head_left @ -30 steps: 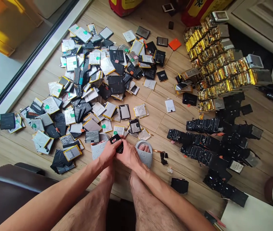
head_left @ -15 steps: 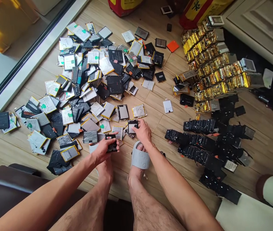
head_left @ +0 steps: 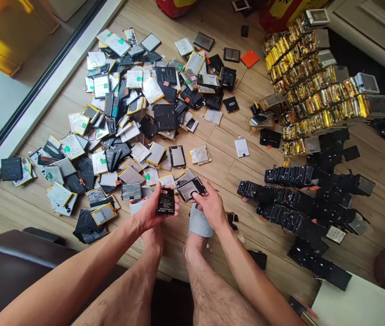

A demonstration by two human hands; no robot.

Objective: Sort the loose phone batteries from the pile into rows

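My left hand (head_left: 151,210) is closed around a black phone battery (head_left: 166,202) with a small red label and white print. Beside it, my right hand (head_left: 212,204) pinches a grey-and-black phone battery (head_left: 190,188) by its right end, thumb on top. The two batteries are close together but apart, above my feet. Just beyond the right hand's battery lies a yellow-edged one (head_left: 185,174). A large loose heap of flat batteries (head_left: 151,89), silver, white and black, spreads over the floor ahead and to the left.
At right stand rows of gold-edged batteries (head_left: 324,105) and rows of black batteries (head_left: 281,194). A white battery (head_left: 242,147) and an orange square (head_left: 250,59) lie between heap and rows. A brown leather seat (head_left: 16,267) is at lower left, a white cabinet (head_left: 372,36) at upper right.
My right hand has lifted the grey-and-black battery from the heap's near edge and drawn it toward my left hand. The left hand has turned its battery's printed face more upward. The view has shifted slightly.
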